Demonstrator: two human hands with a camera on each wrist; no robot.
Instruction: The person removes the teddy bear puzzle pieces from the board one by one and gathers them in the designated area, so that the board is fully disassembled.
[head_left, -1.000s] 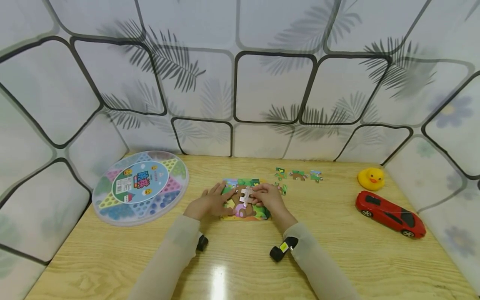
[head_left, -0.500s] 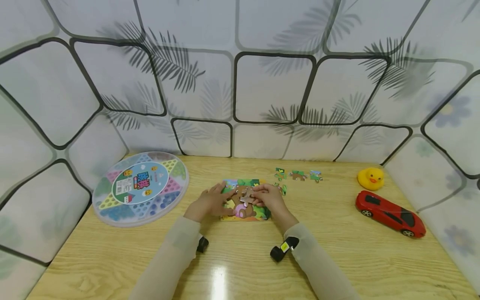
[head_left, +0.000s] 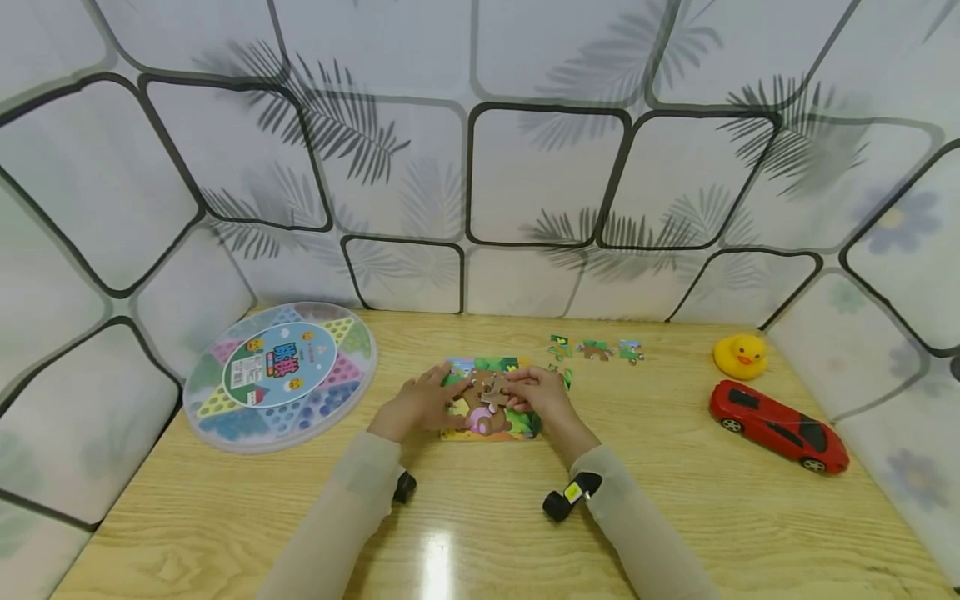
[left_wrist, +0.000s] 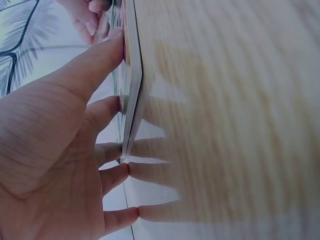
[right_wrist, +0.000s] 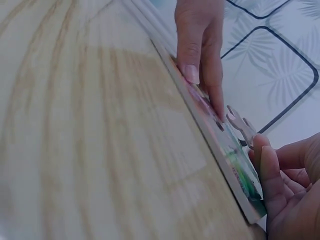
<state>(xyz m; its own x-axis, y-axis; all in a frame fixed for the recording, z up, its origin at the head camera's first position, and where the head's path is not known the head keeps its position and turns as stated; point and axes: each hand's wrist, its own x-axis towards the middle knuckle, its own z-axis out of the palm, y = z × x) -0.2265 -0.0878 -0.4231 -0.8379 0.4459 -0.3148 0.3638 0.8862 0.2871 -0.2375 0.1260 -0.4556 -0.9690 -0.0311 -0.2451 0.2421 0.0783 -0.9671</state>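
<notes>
A bear jigsaw puzzle (head_left: 487,423) in a thin rectangular tray lies on the wooden table, partly covered by both hands. My left hand (head_left: 422,403) rests on its left side, fingers spread; in the left wrist view the thumb (left_wrist: 95,62) and index finger touch the tray's edge while other fingertips meet the tabletop. Between thumb and fingers my right hand (head_left: 542,395) pinches a puzzle piece (head_left: 492,392), held tilted over the middle of the picture. From the right wrist view the piece (right_wrist: 241,125) stands up off the puzzle's surface.
Several loose puzzle pieces (head_left: 596,350) lie behind and to the right of the puzzle. A round Chinese checkers board (head_left: 352,333) is at the left. On the right sit a yellow rubber duck (head_left: 740,357) and a red toy car (head_left: 778,427). A patterned cloth wall (head_left: 420,183) encloses the table.
The piece in my right hand has tipped, its face turning from bright and glossy to darker brown. The left hand has stayed in place on the puzzle.
</notes>
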